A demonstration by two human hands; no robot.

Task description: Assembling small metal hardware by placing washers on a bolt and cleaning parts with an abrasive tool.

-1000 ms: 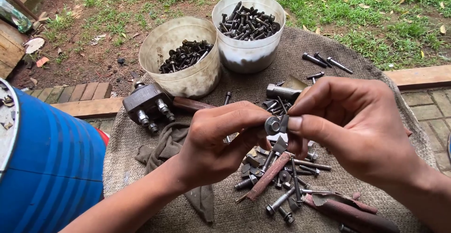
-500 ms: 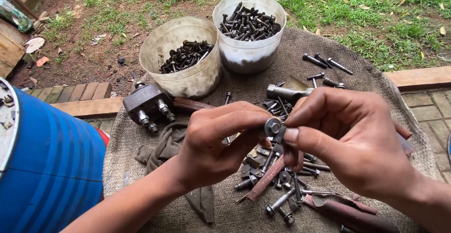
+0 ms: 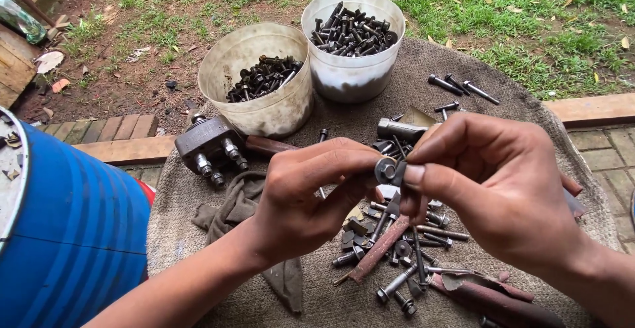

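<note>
Both hands meet above the scattered bolts (image 3: pixel 397 262): left hand (image 3: pixel 304 196) and right hand (image 3: pixel 489 182) pinch one nut (image 3: pixel 385 169) between fingertips, steadying it.

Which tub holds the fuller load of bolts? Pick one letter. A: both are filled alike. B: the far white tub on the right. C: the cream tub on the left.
B: bolts heap up to the rim of the white tub, while those in the cream tub lie well below its rim.
</note>
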